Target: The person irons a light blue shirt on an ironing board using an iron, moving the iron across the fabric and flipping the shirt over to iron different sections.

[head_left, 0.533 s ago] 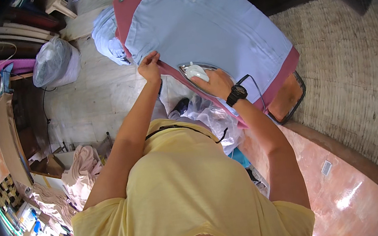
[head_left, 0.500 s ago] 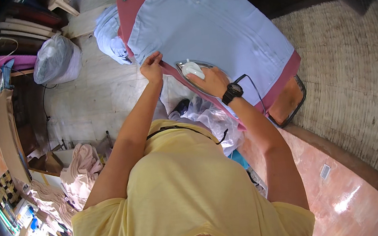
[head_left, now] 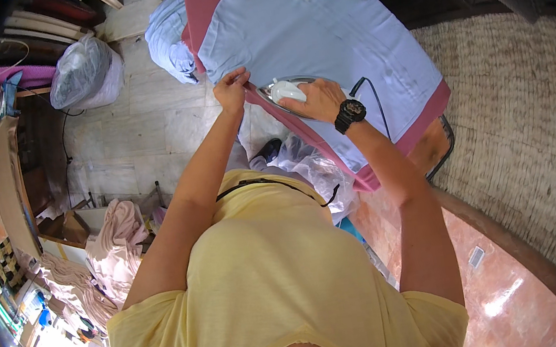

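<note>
A light blue shirt (head_left: 337, 34) lies spread over a maroon-covered ironing board (head_left: 433, 107). My right hand (head_left: 320, 100) is wrapped round the handle of a white-topped iron (head_left: 287, 92), which rests on the shirt along the board's near edge. Its dark cord rises behind my wrist, where I wear a black watch. My left hand (head_left: 233, 87) pinches the shirt's edge at the near left side of the board, close to the iron's tip. Part of the pinched cloth is hidden by my fingers.
More blue cloth (head_left: 169, 38) hangs off the board's far left end. Clear plastic (head_left: 319, 172) lies by my feet below the board. A stuffed plastic bag (head_left: 86, 72) stands on the tiled floor at left, with pink clothes (head_left: 118, 241) lower down. A woven mat (head_left: 507, 117) covers the right.
The iron and my right hand have turned slightly, and the iron lies flatter along the near edge. My left hand keeps its pinch on the cloth. The whole view has shifted a little.
</note>
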Demonstrator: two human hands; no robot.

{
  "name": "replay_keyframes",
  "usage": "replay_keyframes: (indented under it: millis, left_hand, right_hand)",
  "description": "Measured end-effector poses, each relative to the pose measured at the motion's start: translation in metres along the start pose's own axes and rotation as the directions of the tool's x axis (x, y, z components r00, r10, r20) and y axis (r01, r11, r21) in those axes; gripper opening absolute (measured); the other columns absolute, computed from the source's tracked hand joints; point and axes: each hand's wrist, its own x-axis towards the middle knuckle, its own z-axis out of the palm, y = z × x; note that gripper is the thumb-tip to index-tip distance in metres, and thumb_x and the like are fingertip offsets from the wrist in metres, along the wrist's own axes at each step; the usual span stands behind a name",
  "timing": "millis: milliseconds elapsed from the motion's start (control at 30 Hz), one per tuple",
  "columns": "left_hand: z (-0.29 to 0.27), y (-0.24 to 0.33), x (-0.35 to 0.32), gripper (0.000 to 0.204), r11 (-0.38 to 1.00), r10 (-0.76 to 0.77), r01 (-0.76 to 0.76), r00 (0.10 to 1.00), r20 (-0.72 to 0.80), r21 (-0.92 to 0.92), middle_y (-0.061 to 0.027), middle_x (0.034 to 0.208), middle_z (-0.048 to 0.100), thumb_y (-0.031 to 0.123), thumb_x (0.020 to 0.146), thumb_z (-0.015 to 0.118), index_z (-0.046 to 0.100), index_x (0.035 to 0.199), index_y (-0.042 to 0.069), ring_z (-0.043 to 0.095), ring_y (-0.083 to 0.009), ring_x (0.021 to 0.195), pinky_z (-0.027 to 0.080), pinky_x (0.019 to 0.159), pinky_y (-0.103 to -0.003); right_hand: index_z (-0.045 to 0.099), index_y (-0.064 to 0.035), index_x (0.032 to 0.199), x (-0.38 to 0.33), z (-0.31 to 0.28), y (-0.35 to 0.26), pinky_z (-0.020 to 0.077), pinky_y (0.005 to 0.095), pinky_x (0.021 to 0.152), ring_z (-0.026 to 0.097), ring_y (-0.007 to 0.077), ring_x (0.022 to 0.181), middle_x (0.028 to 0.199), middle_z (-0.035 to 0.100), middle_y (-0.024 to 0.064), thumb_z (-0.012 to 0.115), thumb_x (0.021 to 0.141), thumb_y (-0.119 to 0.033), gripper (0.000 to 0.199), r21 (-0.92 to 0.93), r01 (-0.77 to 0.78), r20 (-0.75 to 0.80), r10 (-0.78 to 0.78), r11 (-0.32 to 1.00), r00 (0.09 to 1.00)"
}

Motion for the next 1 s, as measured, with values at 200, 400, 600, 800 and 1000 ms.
replay_keyframes:
  millis: [200, 400, 600, 800, 1000]
  left_hand:
    - [-0.003, -0.008, 0.001, 0.025, 0.999, -0.016, 0.015, 0.999, -0.027, -0.034, -0.0061, 0.089, 0.071, 0.003, 0.078, 0.078, 0.073, 0.102, -0.001, 0.061, -0.0110, 0.074, 0.048, 0.070, -0.023]
    - [0.000, -0.009, -0.001, 0.025, 0.991, -0.024, 0.020, 0.999, -0.033, -0.129, -0.0056, 0.088, 0.070, 0.002, 0.079, 0.077, 0.072, 0.103, 0.000, 0.061, -0.0110, 0.077, 0.047, 0.069, -0.023]
    - [-0.006, -0.019, 0.002, 0.031, 0.983, -0.061, 0.039, 0.991, -0.118, -0.179, -0.0042, 0.084, 0.066, 0.004, 0.079, 0.076, 0.065, 0.108, 0.002, 0.057, -0.0101, 0.069, 0.043, 0.063, -0.022]
    - [-0.021, 0.009, 0.035, 0.032, 0.829, 0.488, -0.327, 0.819, -0.302, 0.454, -0.0123, 0.106, 0.054, 0.012, 0.077, 0.077, 0.062, 0.105, 0.006, 0.052, -0.0260, 0.099, 0.043, 0.084, -0.038]
    - [0.004, 0.074, 0.126, 0.037, 0.448, 0.711, -0.502, 0.701, 0.045, 0.740, -0.0152, 0.107, 0.057, 0.031, 0.078, 0.075, 0.062, 0.103, 0.005, 0.050, -0.0361, 0.102, 0.040, 0.089, -0.044]
  right_hand:
    - [0.074, -0.0045, 0.091, -0.011, -0.001, 0.000, 0.0531, 0.0491, 0.072, 0.067, 0.0410, 0.077, 0.079, 0.069, 0.0229, 0.055, 0.085, -0.065, 0.064, 0.016, -0.105, 0.027, 0.105, 0.994, 0.994]
    - [0.073, -0.0071, 0.099, -0.012, 0.005, -0.007, 0.0530, 0.0478, 0.073, 0.067, 0.0409, 0.084, 0.086, 0.070, 0.0213, 0.055, 0.086, -0.063, 0.061, 0.066, -0.211, 0.001, 0.211, 0.975, 0.977]
    - [0.071, -0.0057, 0.101, 0.016, 0.018, -0.030, 0.0520, 0.0491, 0.075, 0.066, 0.0425, 0.086, 0.088, 0.069, 0.0239, 0.054, 0.088, -0.062, 0.060, 0.146, -0.218, -0.044, 0.227, 0.965, 0.973]
    - [0.069, -0.0007, 0.098, 0.009, 0.008, -0.027, 0.0505, 0.0512, 0.075, 0.065, 0.0459, 0.084, 0.086, 0.067, 0.0281, 0.055, 0.089, -0.060, 0.062, 0.300, -0.405, -0.161, 0.464, 0.864, 0.871]
    - [0.066, 0.0041, 0.097, 0.037, 0.008, -0.030, 0.0502, 0.0532, 0.075, 0.064, 0.0487, 0.085, 0.086, 0.066, 0.0301, 0.060, 0.086, -0.057, 0.063, 0.320, -0.318, -0.193, 0.390, 0.893, 0.901]
